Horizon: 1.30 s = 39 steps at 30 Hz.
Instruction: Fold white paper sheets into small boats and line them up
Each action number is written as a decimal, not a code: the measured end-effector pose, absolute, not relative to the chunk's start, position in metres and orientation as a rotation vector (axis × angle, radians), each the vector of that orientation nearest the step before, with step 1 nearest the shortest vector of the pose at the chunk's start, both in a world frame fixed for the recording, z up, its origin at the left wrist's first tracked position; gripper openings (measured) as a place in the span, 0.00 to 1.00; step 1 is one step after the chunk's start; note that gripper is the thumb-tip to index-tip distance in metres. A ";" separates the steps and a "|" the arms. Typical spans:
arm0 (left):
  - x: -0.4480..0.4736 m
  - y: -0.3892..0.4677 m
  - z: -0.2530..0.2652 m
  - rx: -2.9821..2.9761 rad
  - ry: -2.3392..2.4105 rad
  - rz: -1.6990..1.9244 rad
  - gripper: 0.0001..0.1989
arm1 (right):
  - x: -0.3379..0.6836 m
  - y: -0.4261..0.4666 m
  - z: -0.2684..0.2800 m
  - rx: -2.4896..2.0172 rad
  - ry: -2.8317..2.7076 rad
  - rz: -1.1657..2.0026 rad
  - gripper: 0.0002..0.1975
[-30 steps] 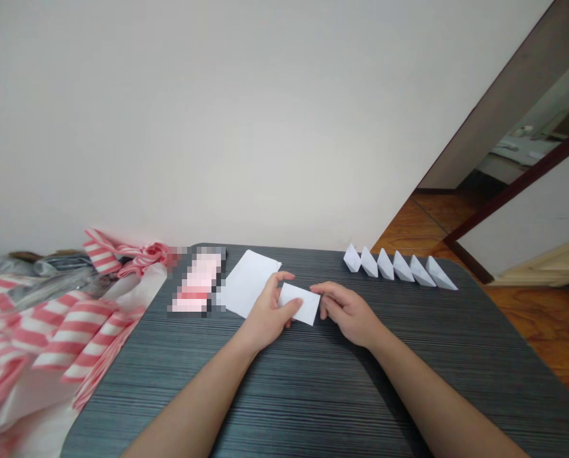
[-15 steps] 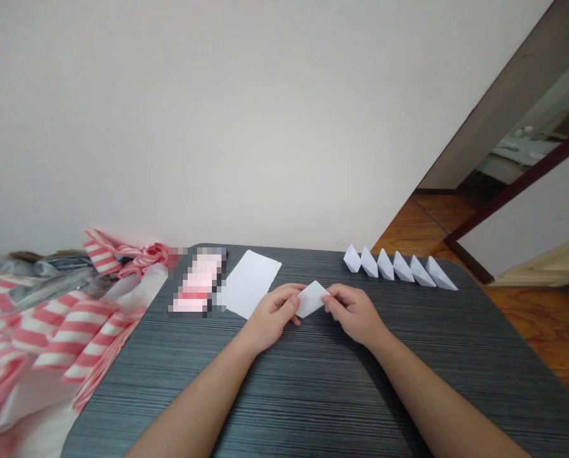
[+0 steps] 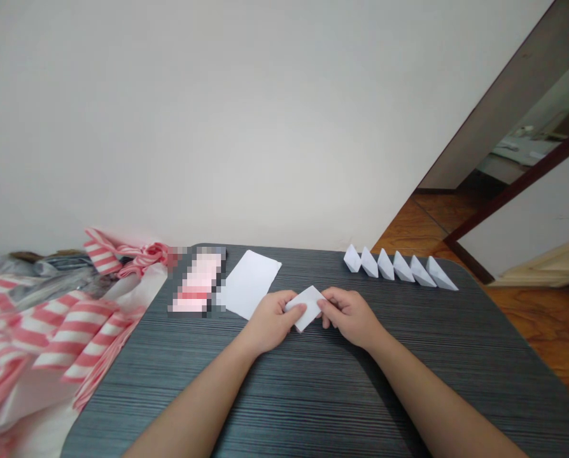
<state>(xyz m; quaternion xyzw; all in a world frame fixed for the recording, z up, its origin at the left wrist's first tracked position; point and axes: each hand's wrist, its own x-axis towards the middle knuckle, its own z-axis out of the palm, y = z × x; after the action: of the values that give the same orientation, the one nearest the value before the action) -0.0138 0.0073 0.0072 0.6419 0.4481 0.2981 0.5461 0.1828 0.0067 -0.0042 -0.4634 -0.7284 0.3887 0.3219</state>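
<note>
A small folded piece of white paper (image 3: 307,306), diamond-shaped from here, is held between my two hands just above the dark table (image 3: 294,394). My left hand (image 3: 272,321) grips its left corner, thumb lying on top and fingers underneath. At the right corner, my right hand (image 3: 349,315) pinches the paper between thumb and fingers. Flat white sheets of paper (image 3: 251,280) lie behind my left hand. Several folded white paper boats (image 3: 394,266) stand in a slanting row at the back right of the table.
A pixelated pink and white item (image 3: 198,283) lies at the table's back left. Red-and-white striped cloth (image 3: 74,324) is heaped beyond the left edge. A pale wall (image 3: 265,127) rises behind the table; wooden floor (image 3: 542,318) shows to the right.
The folded paper has shifted slightly left and toward me and has turned. My left thumb now reaches further over it. The boats and sheets have stayed in place.
</note>
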 end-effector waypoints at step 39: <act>-0.014 0.009 0.007 1.306 0.979 0.789 0.14 | 0.187 0.011 -0.007 -0.889 -2.131 0.810 0.15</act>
<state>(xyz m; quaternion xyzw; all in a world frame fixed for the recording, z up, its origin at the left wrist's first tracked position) -0.0135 0.0085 0.0066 0.5673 0.4253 0.3428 0.6163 0.1867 0.0111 -0.0071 -0.3416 -0.8188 0.3112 0.3407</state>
